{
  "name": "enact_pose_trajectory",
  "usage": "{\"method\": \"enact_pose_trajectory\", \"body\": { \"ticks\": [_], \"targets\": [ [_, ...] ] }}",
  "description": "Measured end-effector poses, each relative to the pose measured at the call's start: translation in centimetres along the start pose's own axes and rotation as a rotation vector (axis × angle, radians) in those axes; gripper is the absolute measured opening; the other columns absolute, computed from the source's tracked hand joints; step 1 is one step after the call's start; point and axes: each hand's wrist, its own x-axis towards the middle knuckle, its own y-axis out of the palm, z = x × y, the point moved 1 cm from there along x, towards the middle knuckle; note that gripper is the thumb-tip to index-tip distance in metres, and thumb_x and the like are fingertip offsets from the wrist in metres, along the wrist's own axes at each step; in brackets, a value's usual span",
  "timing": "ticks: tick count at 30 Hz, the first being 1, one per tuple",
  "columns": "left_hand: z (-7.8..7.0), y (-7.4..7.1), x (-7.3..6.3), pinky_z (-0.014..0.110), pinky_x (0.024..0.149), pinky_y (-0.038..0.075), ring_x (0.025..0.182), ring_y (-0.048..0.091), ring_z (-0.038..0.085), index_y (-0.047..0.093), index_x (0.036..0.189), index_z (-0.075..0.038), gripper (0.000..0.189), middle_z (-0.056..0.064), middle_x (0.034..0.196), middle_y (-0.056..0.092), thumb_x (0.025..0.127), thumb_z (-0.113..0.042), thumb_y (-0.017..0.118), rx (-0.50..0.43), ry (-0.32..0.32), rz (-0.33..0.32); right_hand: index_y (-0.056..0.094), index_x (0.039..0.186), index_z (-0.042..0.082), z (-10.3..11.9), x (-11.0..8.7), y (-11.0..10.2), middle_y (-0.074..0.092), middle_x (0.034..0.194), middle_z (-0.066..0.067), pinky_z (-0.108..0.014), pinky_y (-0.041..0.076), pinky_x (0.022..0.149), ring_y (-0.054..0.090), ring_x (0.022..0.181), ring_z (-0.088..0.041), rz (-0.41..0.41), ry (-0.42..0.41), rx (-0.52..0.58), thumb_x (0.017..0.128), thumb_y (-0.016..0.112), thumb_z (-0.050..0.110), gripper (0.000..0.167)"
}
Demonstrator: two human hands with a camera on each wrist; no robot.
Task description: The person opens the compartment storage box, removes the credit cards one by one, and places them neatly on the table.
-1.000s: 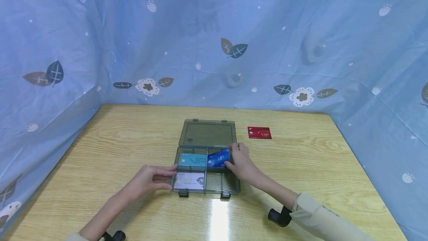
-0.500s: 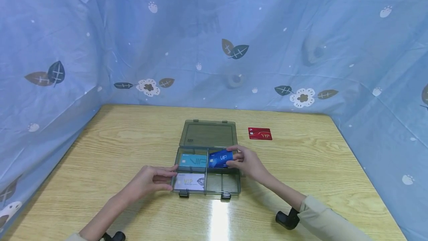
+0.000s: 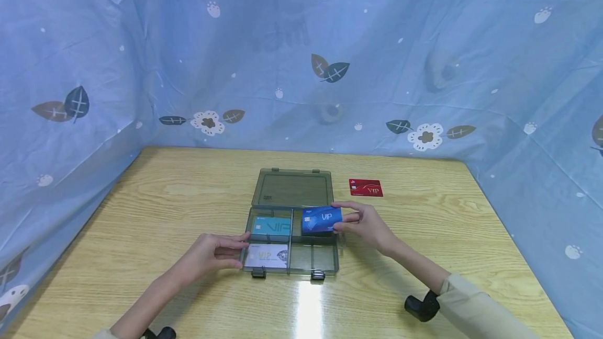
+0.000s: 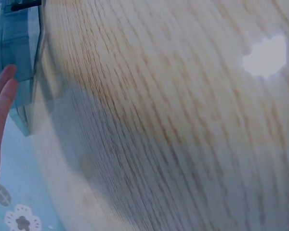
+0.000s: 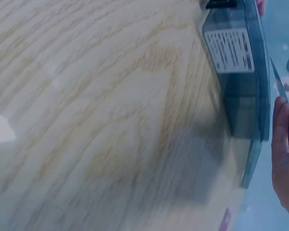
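My right hand (image 3: 369,225) pinches the right end of a blue VIP card (image 3: 319,219), thumb below and fingers above. The card is raised over the back right compartment of a smoky, see-through divided box (image 3: 325,259); in the right wrist view the card (image 5: 278,79) appears as a thin edge above the box's rim. Against the box's left side rest the outstretched fingertips of my left hand (image 3: 214,251). A teal VIP card (image 3: 271,226) lies in the back left compartment, and a white VIP card (image 3: 266,255) in the front left one.
The box's lid (image 3: 296,188) lies folded back behind it, and two latches (image 3: 317,274) stick out in front. A red VIP card (image 3: 366,188) lies on the wooden table (image 3: 198,182) at the back right. A blue patterned curtain (image 3: 292,88) surrounds the table.
My right hand has drawn the blue card up and to the right from its tilted position in the back right compartment. The left hand stays at the box's side.
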Motion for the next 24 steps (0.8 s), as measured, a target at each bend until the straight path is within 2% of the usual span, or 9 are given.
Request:
{"method": "enact_pose_trajectory", "body": {
  "ticks": [3,11,18,24],
  "targets": [
    [0.0,0.0,0.0,0.022,0.081,0.057,0.105,0.063,0.032,0.062,0.117,0.012,0.048,0.026,0.133,0.05,0.078,-0.013,0.078,-0.002,-0.011,0.0,0.052,0.136,0.002,-0.3,-0.2,-0.7,0.073,0.093,-0.016,-0.024,0.055,0.087,0.071,0.089,-0.024,-0.014,0.022,0.02,0.087,0.072,0.009,0.053],
    [0.0,0.0,0.0,0.022,0.082,0.057,0.106,0.063,0.031,0.062,0.117,0.011,0.048,0.025,0.133,0.05,0.078,-0.012,0.078,-0.006,-0.02,-0.003,0.049,0.138,0.002,-1.2,-0.8,-2.4,0.072,0.096,-0.019,-0.021,0.055,0.082,0.069,0.09,-0.019,-0.046,0.068,0.08,0.086,0.073,0.011,0.058],
    [0.1,0.0,0.1,0.022,0.082,0.057,0.104,0.064,0.03,0.062,0.118,0.011,0.048,0.025,0.134,0.05,0.079,-0.011,0.077,-0.015,-0.017,-0.003,0.049,0.137,-0.002,-1.9,-1.4,-3.8,0.072,0.096,-0.017,-0.02,0.056,0.08,0.069,0.09,-0.013,-0.057,0.059,0.115,0.085,0.074,0.009,0.059],
    [0.1,0.0,0.1,0.022,0.082,0.057,0.108,0.062,0.033,0.064,0.115,0.01,0.046,0.025,0.132,0.052,0.078,-0.013,0.078,0.009,0.008,-0.01,0.047,0.137,-0.005,-2.5,-1.9,-4.9,0.073,0.095,-0.013,-0.023,0.057,0.082,0.07,0.09,-0.014,-0.047,0.026,0.129,0.085,0.073,0.006,0.059]
  ]
}}
